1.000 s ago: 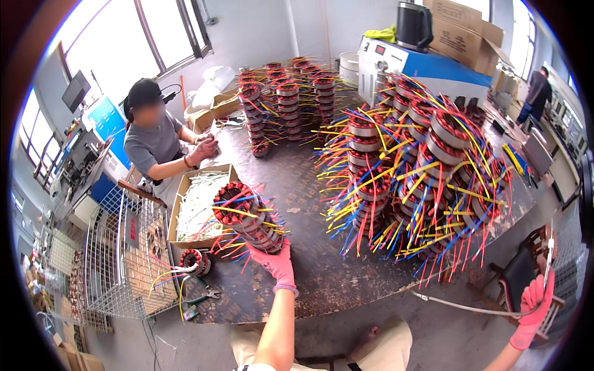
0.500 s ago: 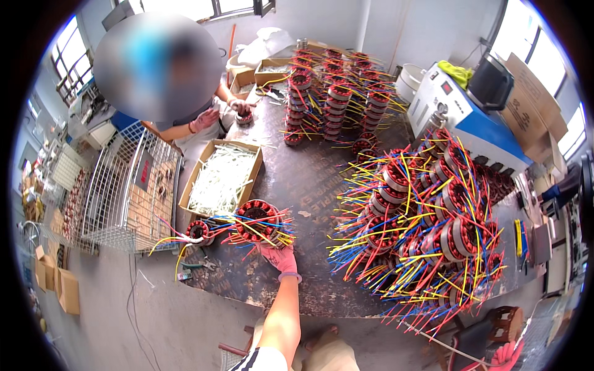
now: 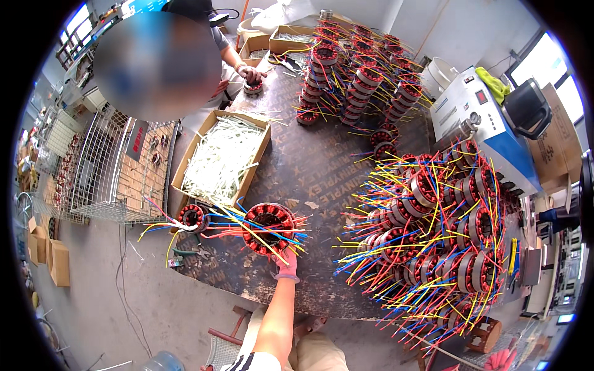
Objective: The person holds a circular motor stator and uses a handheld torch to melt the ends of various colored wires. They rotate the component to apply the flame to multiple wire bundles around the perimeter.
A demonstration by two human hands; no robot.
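Note:
My left hand, in a pink glove, grips the near rim of a motor stator with red windings. The stator is tilted so that its round opening faces up toward me; most of my fingers are hidden by it. Red, blue and yellow wires stick out around it. To its left lies a smaller wound stator, with wires running between the two and a white sleeve on some leads. My right hand is not in view.
A cardboard box of white tubes stands behind the stators. Piled wired stators fill the table's right side, stacked ones its back. A co-worker's hand rests on a small stator. Pliers lie near the left edge.
The view has shifted and turned a little. The stator in my left hand tilts more toward me, its opening showing wider. The co-worker leans further over, one hand now atop the small stator.

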